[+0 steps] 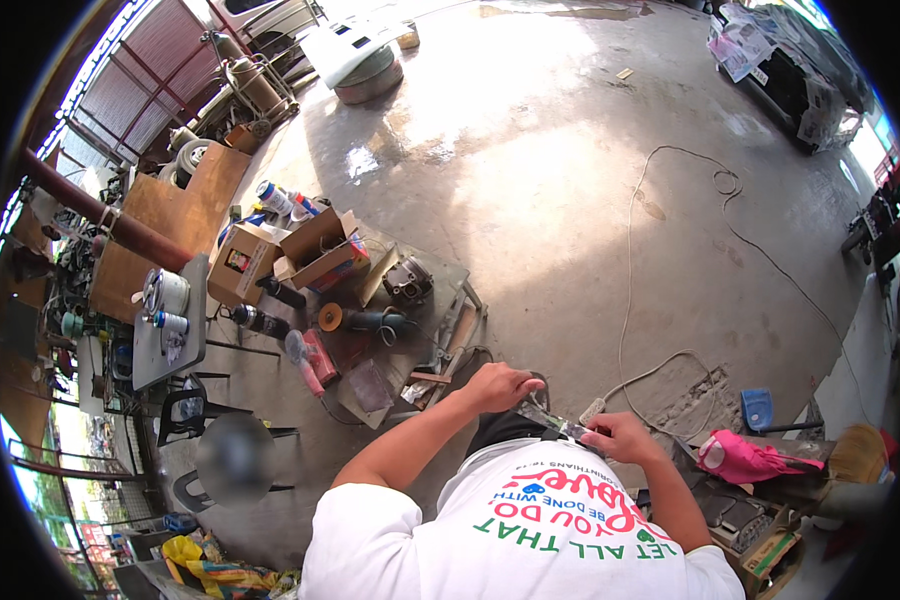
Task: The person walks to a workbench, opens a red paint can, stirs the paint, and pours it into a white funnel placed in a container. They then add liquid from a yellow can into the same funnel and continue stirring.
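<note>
Just in front of my waist, my left hand is closed, its thumb side turned to the right. To its right and a little nearer, my right hand is closed too, fingers bent inward. A narrow, pale, shiny piece runs between the two hands. It is too small to name, and my fingers hide what each hand grips. Beyond my right hand, on the floor, lies a white extension socket with its cable.
Left of me, a low worktable carries an angle grinder, a red power tool, a metal machine part and an open cardboard box. The cable loops across the floor. On the right are a blue dustpan and pink cloth.
</note>
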`<state>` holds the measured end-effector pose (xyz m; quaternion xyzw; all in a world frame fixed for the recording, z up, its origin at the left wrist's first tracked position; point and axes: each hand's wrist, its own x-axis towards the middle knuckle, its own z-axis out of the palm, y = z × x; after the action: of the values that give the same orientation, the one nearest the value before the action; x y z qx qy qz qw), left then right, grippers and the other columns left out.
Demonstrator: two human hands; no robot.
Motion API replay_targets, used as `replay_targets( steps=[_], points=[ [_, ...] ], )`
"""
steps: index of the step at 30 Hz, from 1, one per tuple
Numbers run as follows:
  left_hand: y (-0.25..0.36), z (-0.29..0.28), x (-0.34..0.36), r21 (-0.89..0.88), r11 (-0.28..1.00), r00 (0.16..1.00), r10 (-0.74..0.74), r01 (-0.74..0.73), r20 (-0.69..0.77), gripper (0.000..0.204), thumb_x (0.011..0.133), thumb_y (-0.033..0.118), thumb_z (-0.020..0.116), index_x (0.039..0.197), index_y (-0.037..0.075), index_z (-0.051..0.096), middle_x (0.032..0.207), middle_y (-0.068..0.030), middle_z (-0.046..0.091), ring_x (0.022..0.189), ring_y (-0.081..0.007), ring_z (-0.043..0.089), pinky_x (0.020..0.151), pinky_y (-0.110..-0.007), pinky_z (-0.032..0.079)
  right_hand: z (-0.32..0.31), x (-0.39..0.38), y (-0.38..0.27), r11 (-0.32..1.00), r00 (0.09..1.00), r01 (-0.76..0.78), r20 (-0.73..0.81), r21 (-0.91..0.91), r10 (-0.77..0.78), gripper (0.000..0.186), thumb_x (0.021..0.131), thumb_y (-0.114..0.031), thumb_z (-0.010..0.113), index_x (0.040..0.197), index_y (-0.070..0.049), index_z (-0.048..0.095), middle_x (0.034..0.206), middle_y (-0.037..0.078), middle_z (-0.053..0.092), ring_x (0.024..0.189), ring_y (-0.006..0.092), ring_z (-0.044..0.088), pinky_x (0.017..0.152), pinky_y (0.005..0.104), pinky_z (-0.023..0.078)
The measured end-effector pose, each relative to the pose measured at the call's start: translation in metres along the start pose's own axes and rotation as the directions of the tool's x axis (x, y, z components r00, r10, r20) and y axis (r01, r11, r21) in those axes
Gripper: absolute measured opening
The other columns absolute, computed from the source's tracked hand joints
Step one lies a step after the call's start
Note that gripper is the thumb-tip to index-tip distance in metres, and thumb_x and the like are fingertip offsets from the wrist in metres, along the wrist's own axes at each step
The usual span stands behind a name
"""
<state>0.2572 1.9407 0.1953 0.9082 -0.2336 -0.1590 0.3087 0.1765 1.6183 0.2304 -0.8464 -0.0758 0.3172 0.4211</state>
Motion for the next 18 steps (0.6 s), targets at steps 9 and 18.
replay_targets(
  steps=[9, 18],
  points=[
    [-0.165, 0.135, 0.139, -0.195, 0.301, 0.356, -0.72, 0.934, 0.595, 0.085, 0.09, 0.069, 0.066, 0.137, -0.003, 0.064, 0.135, -0.0219, 0.068, 0.122, -0.0363, 0.067, 0.102, -0.042, 0.052, -0.179, 0.032, 0.154, 0.79, 0.602, -0.082, -0.601, 0.608, 0.525, 0.021, 0.096, -0.015, 0.074, 0.106, 0.003, 0.071, 0.073, 0.003, 0.071, 0.059, 0.008, 0.064, 0.051, 0.0267, 0.052],
    [-0.157, 0.141, 0.382, 0.161, 0.5, 0.223, -0.62, 0.851, 0.752, 0.074, 0.094, 0.057, 0.068, 0.139, -0.001, 0.062, 0.129, -0.0211, 0.07, 0.114, -0.0311, 0.069, 0.098, -0.041, 0.053, -0.382, 0.035, 0.155, 0.792, 0.03, 0.353, -0.852, 0.499, 0.523, 0.012, 0.101, -0.012, 0.065, 0.107, -0.002, 0.061, 0.095, 0.007, 0.074, 0.077, 0.0104, 0.07, 0.069, 0.028, 0.056]
  ],
)
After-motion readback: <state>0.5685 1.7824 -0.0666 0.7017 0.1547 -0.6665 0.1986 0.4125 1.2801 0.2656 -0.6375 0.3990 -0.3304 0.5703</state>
